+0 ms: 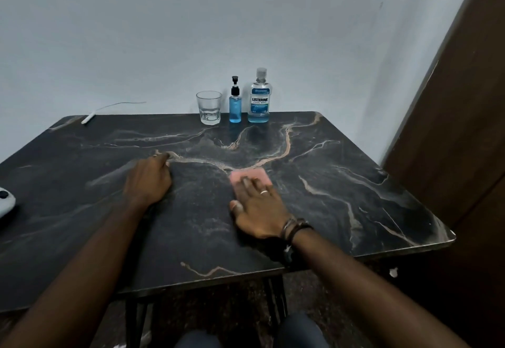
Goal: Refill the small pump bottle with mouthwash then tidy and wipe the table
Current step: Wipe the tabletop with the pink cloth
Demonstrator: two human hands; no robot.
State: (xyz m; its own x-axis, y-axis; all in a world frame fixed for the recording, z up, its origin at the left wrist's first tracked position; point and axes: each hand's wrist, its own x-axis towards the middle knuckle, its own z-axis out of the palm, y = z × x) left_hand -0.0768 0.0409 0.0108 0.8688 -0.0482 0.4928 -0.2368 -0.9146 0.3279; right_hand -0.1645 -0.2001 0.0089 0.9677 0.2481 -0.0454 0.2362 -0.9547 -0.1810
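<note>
A small pump bottle with blue liquid and a black pump stands upright at the back of the dark marble table. Right beside it stands the Listerine mouthwash bottle, capped, with blue liquid low in it. My right hand lies flat on a pink cloth at the table's middle, fingers pressing it down. My left hand rests on the tabletop to the left, fingers curled, holding nothing.
An empty drinking glass stands left of the pump bottle. A white cable lies at the back left corner. A pale device sits at the left edge. A brown door is at the right, a wall behind.
</note>
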